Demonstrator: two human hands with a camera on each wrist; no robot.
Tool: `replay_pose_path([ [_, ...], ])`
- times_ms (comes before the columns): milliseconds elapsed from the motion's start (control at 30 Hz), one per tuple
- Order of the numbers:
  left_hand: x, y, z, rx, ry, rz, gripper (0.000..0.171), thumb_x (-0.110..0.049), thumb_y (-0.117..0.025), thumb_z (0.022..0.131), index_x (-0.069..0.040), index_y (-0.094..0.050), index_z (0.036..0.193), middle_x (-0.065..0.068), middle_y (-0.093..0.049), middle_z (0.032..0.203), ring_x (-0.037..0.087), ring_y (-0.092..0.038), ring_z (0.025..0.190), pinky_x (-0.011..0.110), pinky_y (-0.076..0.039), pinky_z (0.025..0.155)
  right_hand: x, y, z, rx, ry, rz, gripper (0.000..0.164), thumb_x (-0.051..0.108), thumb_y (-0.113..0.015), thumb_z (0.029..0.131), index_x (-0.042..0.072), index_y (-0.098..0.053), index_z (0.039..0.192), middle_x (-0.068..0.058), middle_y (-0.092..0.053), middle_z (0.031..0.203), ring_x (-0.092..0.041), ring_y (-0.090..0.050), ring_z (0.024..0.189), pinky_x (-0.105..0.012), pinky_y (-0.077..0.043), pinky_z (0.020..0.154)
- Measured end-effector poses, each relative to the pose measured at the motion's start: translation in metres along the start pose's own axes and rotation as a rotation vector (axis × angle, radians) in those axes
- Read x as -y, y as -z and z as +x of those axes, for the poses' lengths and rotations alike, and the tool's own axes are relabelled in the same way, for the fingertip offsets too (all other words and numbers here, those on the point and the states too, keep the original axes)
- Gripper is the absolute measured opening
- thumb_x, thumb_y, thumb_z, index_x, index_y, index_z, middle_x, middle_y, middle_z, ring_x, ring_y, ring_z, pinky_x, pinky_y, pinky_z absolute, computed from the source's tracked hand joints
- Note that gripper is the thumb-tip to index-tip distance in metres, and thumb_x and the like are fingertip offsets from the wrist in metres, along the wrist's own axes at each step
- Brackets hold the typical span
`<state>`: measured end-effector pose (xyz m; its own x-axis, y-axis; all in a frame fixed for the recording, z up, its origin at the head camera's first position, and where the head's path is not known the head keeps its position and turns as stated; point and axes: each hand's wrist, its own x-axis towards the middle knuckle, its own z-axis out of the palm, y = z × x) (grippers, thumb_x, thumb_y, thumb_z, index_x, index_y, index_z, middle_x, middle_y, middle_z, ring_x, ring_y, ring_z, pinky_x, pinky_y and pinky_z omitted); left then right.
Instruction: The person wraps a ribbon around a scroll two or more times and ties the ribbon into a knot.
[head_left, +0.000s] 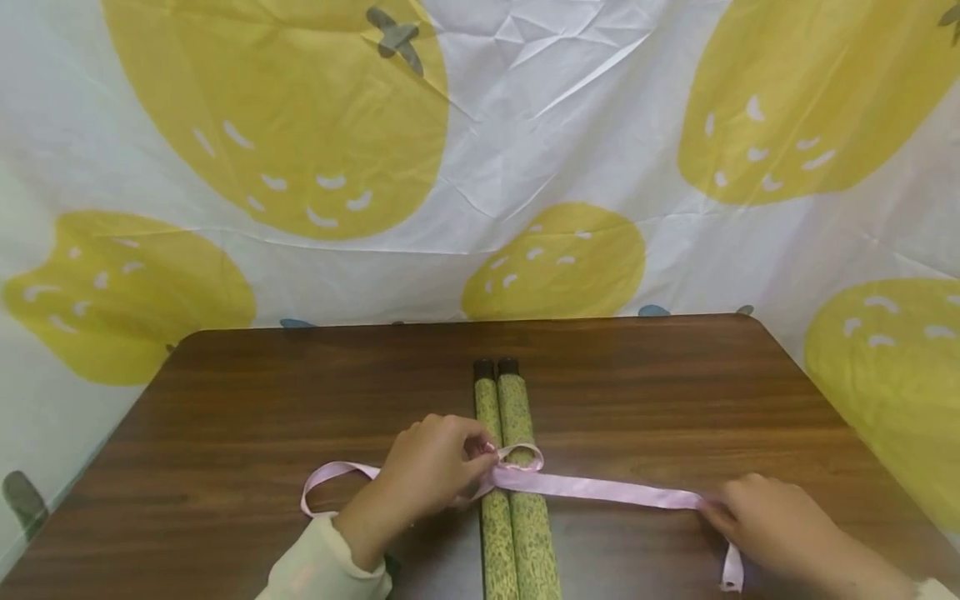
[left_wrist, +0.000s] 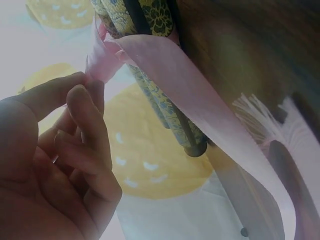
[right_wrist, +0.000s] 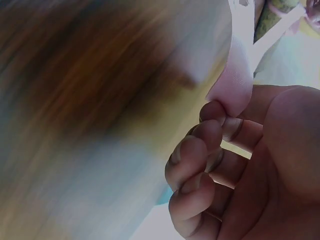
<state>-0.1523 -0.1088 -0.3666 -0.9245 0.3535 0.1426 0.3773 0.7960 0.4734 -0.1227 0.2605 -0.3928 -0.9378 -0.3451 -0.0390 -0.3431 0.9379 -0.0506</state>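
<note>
Two scrolls (head_left: 531,533) in yellow-green patterned brocade with black end knobs lie side by side, pointing away from me. A pink ribbon (head_left: 607,490) crosses over them, with a small loop standing above the right-hand scroll. My left hand (head_left: 435,458) pinches the ribbon between thumb and fingertips just above the scrolls; the left wrist view shows the pinched fold (left_wrist: 102,65) close to the brocade. Off to the right, my right hand (head_left: 772,517) pinches the ribbon's other length, stretched nearly straight from the scrolls. Its loose end (head_left: 732,568) hangs below that hand.
Everything lies on a brown wood-grain table (head_left: 300,392) with rounded far corners. Another slack loop of ribbon (head_left: 330,473) lies left of my left wrist. A white cloth (head_left: 510,167) with big yellow fruit prints hangs behind the table and along its sides.
</note>
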Motion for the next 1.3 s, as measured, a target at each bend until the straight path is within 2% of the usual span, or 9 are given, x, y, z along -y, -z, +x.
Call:
replay_pose_path([
  [233,0.002,0.0,0.0,0.009,-0.002,0.016,0.011,-0.035,-0.07,0.08,-0.024,-0.07,0.079,-0.014,-0.066,0.068,0.005,-0.054,0.057,0.03,-0.045,0.052,-0.016,-0.001,-0.005,0.022,-0.044,-0.012,0.038,0.03,-0.062,0.086,0.023,-0.042,0.054,0.007,-0.043,0.051,-0.012,-0.041,0.048,-0.038,-0.038,0.042],
  [433,0.006,0.0,0.001,-0.014,-0.008,0.036,0.011,-0.036,-0.07,0.079,-0.026,-0.068,0.075,-0.015,-0.064,0.067,0.005,-0.054,0.058,0.031,-0.045,0.053,-0.026,-0.003,-0.009,0.023,-0.067,-0.025,0.036,0.029,-0.062,0.087,0.023,-0.044,0.056,0.006,-0.043,0.052,-0.013,-0.042,0.05,-0.039,-0.038,0.043],
  [700,0.007,0.0,0.001,0.028,0.013,0.033,0.008,-0.033,-0.067,0.079,-0.028,-0.066,0.073,-0.013,-0.057,0.062,0.008,-0.05,0.055,0.03,-0.041,0.048,-0.032,-0.003,-0.013,0.094,-0.113,-0.005,0.036,0.029,-0.06,0.088,0.022,-0.045,0.056,0.006,-0.043,0.052,-0.013,-0.042,0.049,-0.038,-0.038,0.044],
  [833,0.007,-0.002,0.001,0.042,-0.006,0.035,0.009,-0.033,-0.066,0.079,-0.027,-0.065,0.073,-0.012,-0.056,0.061,0.009,-0.049,0.054,0.03,-0.04,0.047,-0.033,-0.001,-0.012,0.067,-0.112,-0.03,0.037,0.04,-0.06,0.086,0.022,-0.046,0.057,0.006,-0.043,0.051,-0.013,-0.042,0.049,-0.039,-0.038,0.042],
  [900,0.006,-0.003,0.001,0.048,-0.018,0.033,0.009,-0.033,-0.065,0.081,-0.026,-0.064,0.075,-0.011,-0.056,0.061,0.009,-0.049,0.053,0.03,-0.04,0.047,-0.032,0.004,-0.009,0.039,-0.119,-0.044,0.037,0.049,-0.06,0.084,0.021,-0.052,0.062,0.004,-0.049,0.054,-0.016,-0.049,0.051,-0.042,-0.041,0.043],
  [1000,0.005,-0.005,0.001,0.053,-0.042,0.027,0.009,-0.032,-0.062,0.084,-0.024,-0.065,0.081,-0.01,-0.057,0.063,0.009,-0.05,0.054,0.03,-0.041,0.047,-0.024,0.015,-0.001,-0.011,-0.12,-0.048,0.042,0.06,-0.058,0.081,0.018,-0.059,0.075,0.003,-0.053,0.057,-0.019,-0.054,0.054,-0.046,-0.042,0.041],
  [1067,0.004,-0.006,0.001,0.063,-0.054,0.012,0.01,-0.031,-0.059,0.087,-0.023,-0.066,0.086,-0.01,-0.058,0.064,0.008,-0.051,0.055,0.03,-0.042,0.048,-0.012,0.021,0.007,-0.046,-0.102,-0.021,0.044,0.06,-0.059,0.08,0.015,-0.062,0.082,0.003,-0.057,0.059,-0.018,-0.055,0.053,-0.044,-0.042,0.04],
  [1200,0.002,-0.009,0.0,0.084,-0.076,-0.023,0.014,-0.028,-0.056,0.089,-0.022,-0.065,0.098,-0.011,-0.057,0.063,0.007,-0.049,0.052,0.029,-0.041,0.047,0.024,0.023,0.024,-0.083,0.002,0.1,0.029,0.047,-0.063,0.083,0.018,-0.063,0.085,0.011,-0.055,0.057,-0.006,-0.047,0.048,-0.032,-0.041,0.04],
  [1300,0.0,-0.011,0.0,0.077,-0.108,-0.036,0.014,-0.023,-0.057,0.088,-0.024,-0.063,0.1,-0.01,-0.051,0.058,0.007,-0.044,0.047,0.027,-0.037,0.042,0.053,0.022,0.038,-0.118,0.093,0.19,0.013,0.034,-0.066,0.083,0.022,-0.063,0.083,0.015,-0.051,0.054,-0.001,-0.043,0.045,-0.025,-0.039,0.039],
])
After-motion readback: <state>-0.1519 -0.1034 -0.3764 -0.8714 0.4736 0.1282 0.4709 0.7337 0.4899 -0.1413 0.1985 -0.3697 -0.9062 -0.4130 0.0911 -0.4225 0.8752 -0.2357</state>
